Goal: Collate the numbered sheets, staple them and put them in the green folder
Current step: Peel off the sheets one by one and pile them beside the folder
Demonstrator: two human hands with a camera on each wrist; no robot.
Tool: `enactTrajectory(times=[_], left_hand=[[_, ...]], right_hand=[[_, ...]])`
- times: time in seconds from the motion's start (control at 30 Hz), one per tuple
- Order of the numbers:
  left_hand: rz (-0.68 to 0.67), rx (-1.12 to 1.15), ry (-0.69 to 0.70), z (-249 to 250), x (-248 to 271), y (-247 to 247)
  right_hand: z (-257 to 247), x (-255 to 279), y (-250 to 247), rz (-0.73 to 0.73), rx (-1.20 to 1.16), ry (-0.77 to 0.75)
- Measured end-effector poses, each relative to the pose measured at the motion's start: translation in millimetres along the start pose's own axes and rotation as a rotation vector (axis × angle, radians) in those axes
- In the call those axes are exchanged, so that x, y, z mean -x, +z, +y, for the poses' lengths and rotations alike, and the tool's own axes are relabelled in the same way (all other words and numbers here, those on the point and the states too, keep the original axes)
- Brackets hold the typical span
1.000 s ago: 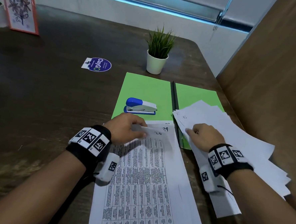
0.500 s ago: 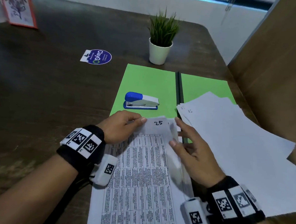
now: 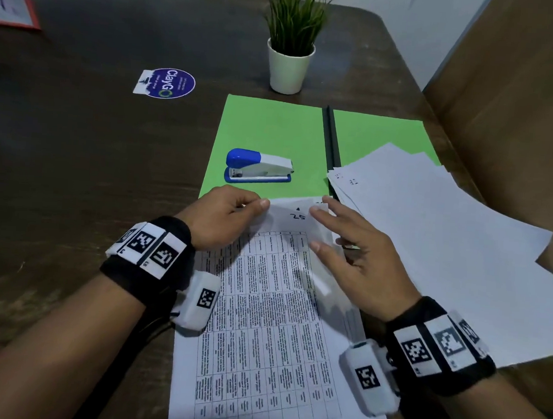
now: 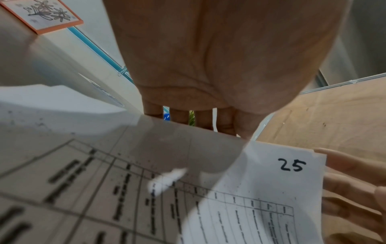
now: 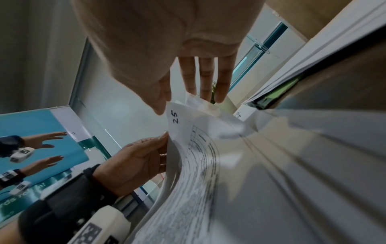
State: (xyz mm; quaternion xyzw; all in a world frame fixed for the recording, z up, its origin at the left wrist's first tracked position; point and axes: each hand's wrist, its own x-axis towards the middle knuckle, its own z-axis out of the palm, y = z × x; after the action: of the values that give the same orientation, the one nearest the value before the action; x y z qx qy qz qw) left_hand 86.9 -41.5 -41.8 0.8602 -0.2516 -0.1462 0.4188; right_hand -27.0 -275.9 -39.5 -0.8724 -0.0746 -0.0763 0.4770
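Dark wood table [image 3: 75,197] carrying it all: green folder [image 3: 273,134] lying open and unfilled, loose sheets [image 3: 444,252] fanned over its right half (one numbered corner showing), so collating only partway by the look of it, stapling and filing not yet done. Nearer, printed stack [image 3: 268,322] topped by sheet 25, long axis running away from the body, numbered end towards the folder; left hand [image 3: 223,215] pinching its top-left corner, right hand [image 3: 356,256] spread flat-fingered along its right edge. Smallest, blue stapler [image 3: 258,167] resting untouched on the folder's left half

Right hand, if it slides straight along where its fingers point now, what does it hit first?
Probably the left hand: the right hand's fingers point up-left across sheet 25 toward its thumb. Stapler lies beyond; depth unclear.
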Motion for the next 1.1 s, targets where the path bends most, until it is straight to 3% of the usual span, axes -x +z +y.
enactTrajectory(times=[0.87,1.1], left_hand=[[-0.043,-0.067,-0.014,6,3,-3],[-0.040,-0.058,-0.030,5,2,-2]], right_hand=[[8,-1,-4,0.073,0.025,0.093],[12,-1,-3,-0.023,0.006,0.100]])
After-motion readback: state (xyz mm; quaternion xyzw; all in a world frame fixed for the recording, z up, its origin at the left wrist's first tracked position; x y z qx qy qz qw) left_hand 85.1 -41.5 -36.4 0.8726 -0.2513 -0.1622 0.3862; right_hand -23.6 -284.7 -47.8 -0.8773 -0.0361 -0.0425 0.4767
